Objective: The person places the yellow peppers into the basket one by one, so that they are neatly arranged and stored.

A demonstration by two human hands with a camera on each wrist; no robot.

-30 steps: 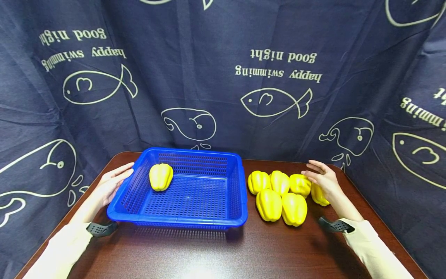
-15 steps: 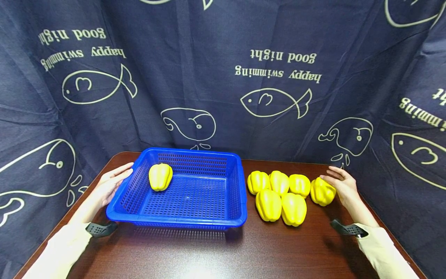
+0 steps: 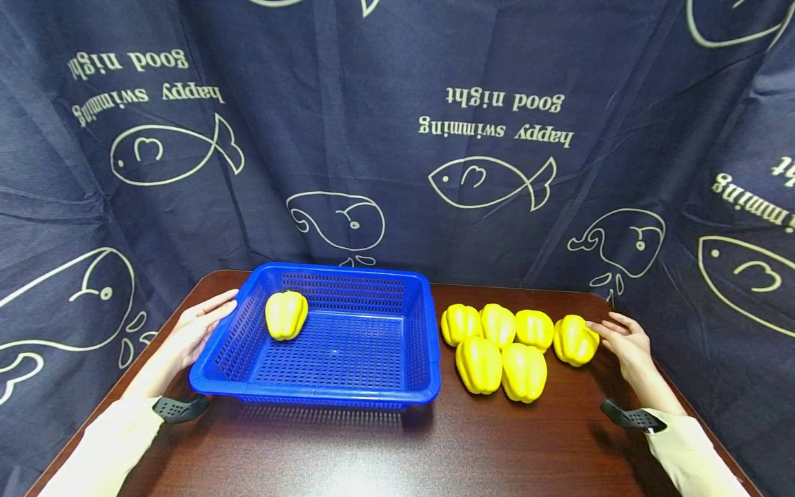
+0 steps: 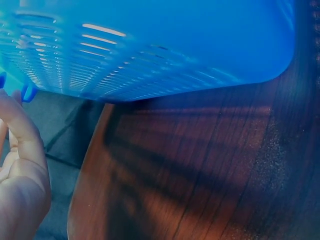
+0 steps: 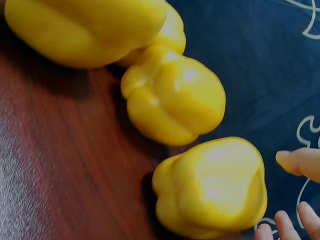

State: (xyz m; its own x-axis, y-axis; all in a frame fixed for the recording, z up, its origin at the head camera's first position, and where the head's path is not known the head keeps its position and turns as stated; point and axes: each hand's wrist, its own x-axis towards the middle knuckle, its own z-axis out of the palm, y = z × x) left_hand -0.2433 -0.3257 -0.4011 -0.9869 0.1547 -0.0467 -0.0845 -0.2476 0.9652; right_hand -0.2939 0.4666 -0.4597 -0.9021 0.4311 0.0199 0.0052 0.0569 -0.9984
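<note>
My left hand (image 3: 195,331) holds the left rim of a blue perforated plastic basket (image 3: 335,395). In the left wrist view, bent fingers (image 4: 22,130) meet the basket's edge. One yellow bell pepper (image 3: 286,315) sits inside, against the left wall. My right hand (image 3: 629,345) is just right of the outermost yellow bell pepper (image 3: 575,341), its index fingertip overlapping that pepper's edge in the head view. The right wrist view shows a gap between the fingers (image 5: 305,162) and that pepper (image 5: 210,187). Nothing is in the right hand.
Several more yellow bell peppers (image 3: 524,373) lie grouped between the basket and the right hand's pepper. Everything stands on a dark brown wooden table (image 3: 484,449). A navy curtain (image 3: 397,228) with fish drawings hangs behind and along both sides.
My right hand has moved right and slightly toward me, off the outermost pepper, which it partly covered before. My left hand and the basket have stayed put.
</note>
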